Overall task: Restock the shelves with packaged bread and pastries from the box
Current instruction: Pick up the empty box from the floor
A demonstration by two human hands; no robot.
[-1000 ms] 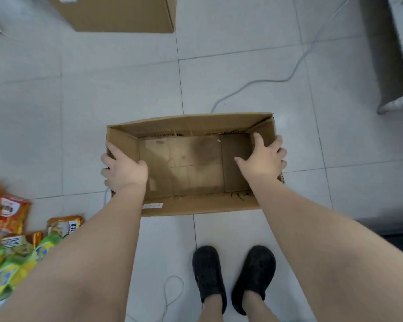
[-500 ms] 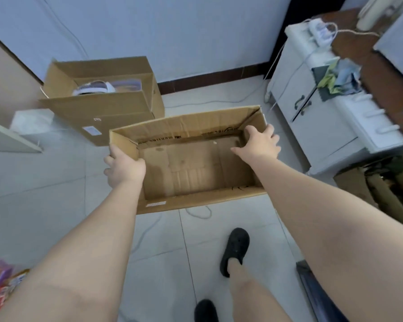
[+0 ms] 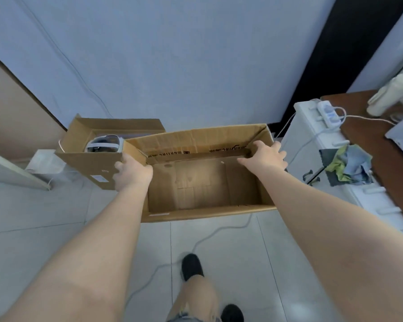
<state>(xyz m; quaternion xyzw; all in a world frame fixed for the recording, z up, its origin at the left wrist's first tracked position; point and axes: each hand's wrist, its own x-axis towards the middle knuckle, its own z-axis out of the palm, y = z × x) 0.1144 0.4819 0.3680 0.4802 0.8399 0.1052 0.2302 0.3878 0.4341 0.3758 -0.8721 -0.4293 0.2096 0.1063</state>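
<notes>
brown cardboard box (image 3: 196, 189) with black print, pale grey floor tiles (image 3: 44, 217), black shoes (image 3: 192, 266), white drawer cabinet (image 3: 312, 140).

Second cardboard box (image 3: 89, 159) on floor, white device (image 3: 104, 143) inside. White cabinet (image 3: 335, 159) right, power strip (image 3: 329, 112), crumpled cloths (image 3: 347, 166) atop.

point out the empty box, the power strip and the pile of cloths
box (image 3: 203, 187): head view, bare inside floor.
power strip (image 3: 330, 113): head view, its white top face.
cloths (image 3: 349, 165): head view, middle of the pile.
</notes>
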